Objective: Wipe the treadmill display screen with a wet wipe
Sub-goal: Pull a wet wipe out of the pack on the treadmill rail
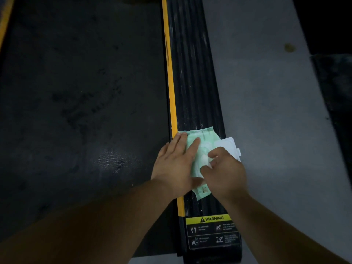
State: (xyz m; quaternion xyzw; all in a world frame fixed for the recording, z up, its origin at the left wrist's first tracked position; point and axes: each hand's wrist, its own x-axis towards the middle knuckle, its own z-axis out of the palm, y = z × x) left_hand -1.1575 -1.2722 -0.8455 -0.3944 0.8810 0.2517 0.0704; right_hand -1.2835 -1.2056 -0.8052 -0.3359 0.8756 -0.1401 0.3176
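A pale green wet-wipe pack (206, 135) lies on the treadmill's black ribbed side rail (192, 73). Its white lid flap (228, 144) is folded open to the right. My left hand (175, 164) lies flat on the pack's left half, fingers spread, pressing it down. My right hand (224, 170) is over the pack's opening, thumb and fingers pinched on a white wipe (206, 161) that sticks up from it. The treadmill display screen is not in view.
The dark running belt (82, 101) fills the left, bordered by a yellow strip (170, 82). A yellow WARNING label (213, 231) sits on the rail near me. Grey floor (276, 111) lies to the right, with a dark object (335, 88) at the far right edge.
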